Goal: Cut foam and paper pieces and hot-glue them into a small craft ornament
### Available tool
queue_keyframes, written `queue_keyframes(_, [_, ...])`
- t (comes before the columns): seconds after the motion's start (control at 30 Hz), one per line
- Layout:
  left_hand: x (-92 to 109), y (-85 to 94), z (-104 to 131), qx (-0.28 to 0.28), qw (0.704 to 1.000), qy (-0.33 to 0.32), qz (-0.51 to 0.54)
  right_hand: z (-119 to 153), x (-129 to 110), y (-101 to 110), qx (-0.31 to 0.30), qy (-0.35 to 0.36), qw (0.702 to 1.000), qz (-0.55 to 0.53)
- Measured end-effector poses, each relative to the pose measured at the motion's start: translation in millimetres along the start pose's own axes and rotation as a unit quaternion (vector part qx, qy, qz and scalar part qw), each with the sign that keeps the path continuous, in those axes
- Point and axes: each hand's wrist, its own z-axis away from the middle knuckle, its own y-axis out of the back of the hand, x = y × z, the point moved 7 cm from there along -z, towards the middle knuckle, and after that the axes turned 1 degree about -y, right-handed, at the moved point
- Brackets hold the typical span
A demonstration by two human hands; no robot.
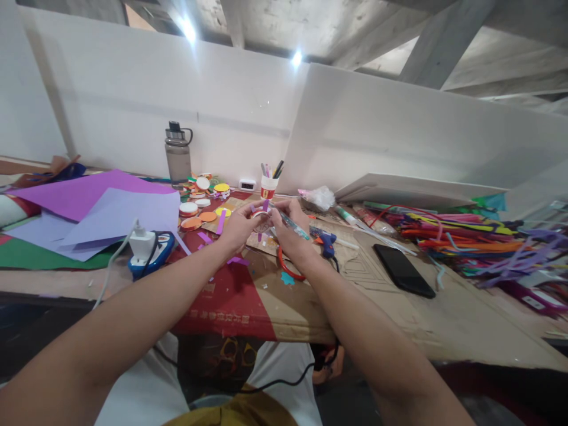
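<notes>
Fingers first. L hand (241, 226): fingers curled in, thumb & fingertips closed on the rim of a small round piece (261, 214), w/ purple strip (265, 205) sticking up at its top edge. Piece sits between both hands, just above the cardboard (248, 302). R hand (288, 239): fingers bent, gripping a slim teal pen (296, 227), which slants across the hand; exact tip contact too small to tell. Fingers hide part of the piece.

Around, L to R: purple sheet (97, 188) & pale violet sheets (128, 216) overlapping, green sheet (26, 253) underneath. Blue power strip (165, 247) w/ white plug (142, 244), near L forearm. Bottle (178, 157) upright by the wall. Colored discs (190, 223) loose & stacked, purple scraps nr L hand. Small clock (247, 184), then pen cup (268, 188), upright behind the hands. Teal flower (287, 278) flat nr R wrist. Blue glue gun (327, 244) just R of R hand. Phone (403, 270) flat, dark screen. Far R: heap of pipe cleaners (470, 242).

Pose: both forearms reach fwd & angle inward; hands meet mid-table, close together.
</notes>
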Motion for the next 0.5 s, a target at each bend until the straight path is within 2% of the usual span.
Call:
queue_keyframes(0.27, [-0.1,-0.6,-0.5,0.000,1.000,-0.001,0.005,0.9,-2.3,0.8,-0.003,0.000,1.000,-0.015])
queue_keyframes(0.5, [1.9,-1.1,0.5,0.009,0.999,0.012,0.030,0.3,4.1,4.0,0.018,-0.022,0.999,-0.044])
